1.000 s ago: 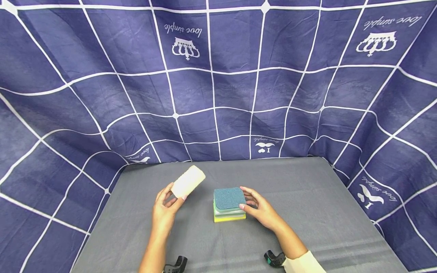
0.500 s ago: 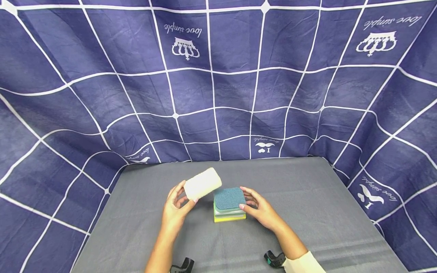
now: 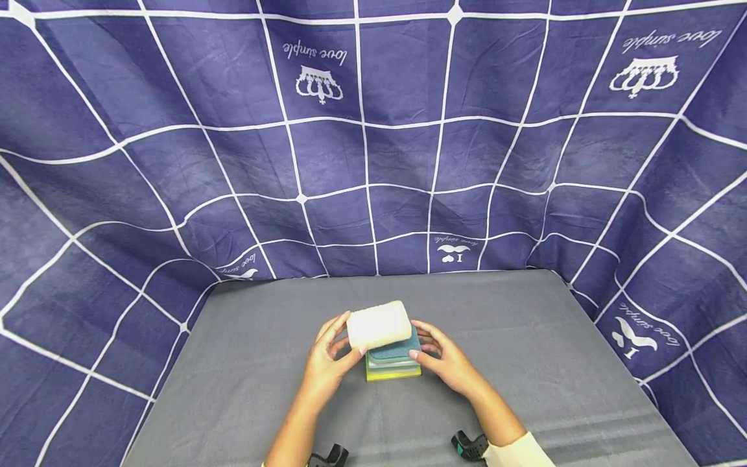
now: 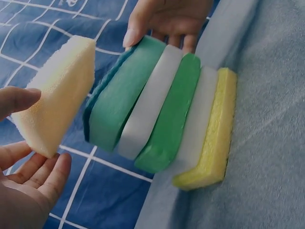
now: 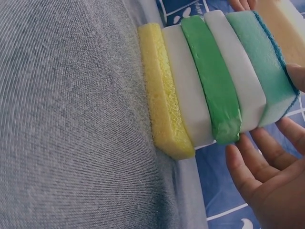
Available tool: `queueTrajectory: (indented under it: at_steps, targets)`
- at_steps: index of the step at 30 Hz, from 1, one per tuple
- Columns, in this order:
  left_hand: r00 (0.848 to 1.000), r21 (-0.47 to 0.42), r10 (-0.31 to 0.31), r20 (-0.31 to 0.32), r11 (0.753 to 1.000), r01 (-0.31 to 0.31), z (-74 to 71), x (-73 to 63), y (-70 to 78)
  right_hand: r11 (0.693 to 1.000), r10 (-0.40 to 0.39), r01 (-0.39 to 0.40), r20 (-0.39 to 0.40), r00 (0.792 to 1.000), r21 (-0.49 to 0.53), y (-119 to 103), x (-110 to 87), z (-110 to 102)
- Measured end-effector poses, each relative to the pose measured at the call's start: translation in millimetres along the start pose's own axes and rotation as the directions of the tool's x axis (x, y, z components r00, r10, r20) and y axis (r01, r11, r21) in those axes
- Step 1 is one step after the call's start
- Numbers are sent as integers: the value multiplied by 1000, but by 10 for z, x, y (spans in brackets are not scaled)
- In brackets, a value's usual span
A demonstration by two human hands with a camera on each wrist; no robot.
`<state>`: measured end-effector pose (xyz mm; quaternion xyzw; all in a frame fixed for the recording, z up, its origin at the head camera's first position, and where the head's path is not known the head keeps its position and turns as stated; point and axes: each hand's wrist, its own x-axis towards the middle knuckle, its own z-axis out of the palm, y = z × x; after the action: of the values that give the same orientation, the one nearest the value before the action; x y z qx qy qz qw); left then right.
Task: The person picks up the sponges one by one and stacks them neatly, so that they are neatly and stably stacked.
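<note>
My left hand point(image 3: 324, 363) holds a cream sponge point(image 3: 379, 325) between thumb and fingers, slightly tilted. In the head view it overlaps the top of a stack of sponges; the left wrist view has it apart from them. Topmost is a teal sponge point(image 4: 125, 95) with a dark blue scouring face. Beneath it come a white sponge point(image 4: 151, 102), a green sponge point(image 4: 172, 112), another white sponge point(image 5: 187, 86) and, at the bottom, a yellow sponge point(image 5: 164, 95). My right hand point(image 3: 452, 366) grips the stack's right side near the top, thumb on the near side, fingers on the far side.
The stack stands on a grey cloth-covered table point(image 3: 496, 311). A blue curtain point(image 3: 403, 155) with white grid lines hangs behind and at both sides. Black wrist devices point(image 3: 469, 445) show on both forearms.
My left hand has carried the cream sponge rightward, from the left of the stack to over its top, and turned it closer to level. My right hand has stayed at the stack.
</note>
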<state>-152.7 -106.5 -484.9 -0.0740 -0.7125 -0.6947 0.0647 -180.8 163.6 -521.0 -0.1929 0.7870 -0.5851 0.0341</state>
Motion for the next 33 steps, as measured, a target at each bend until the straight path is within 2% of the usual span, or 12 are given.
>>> queueTrajectory:
  at_steps: [6,15,24,33]
  targets:
    - [999,24,5,44,1000,-6,81,7,-4,999,47,-47,-23,999,-6,10,8,13]
    - [995,53,20,96,998,-26,146,15,-25,999,35,-35,-34,999,-26,-2,-5,18]
    - [996,71,-5,87,997,-2,189,11,-69,997,73,-73,-35,997,-9,8,-14,24]
    - [995,105,5,96,994,-15,185,9,-82,999,-47,46,-28,999,-11,24,-16,13]
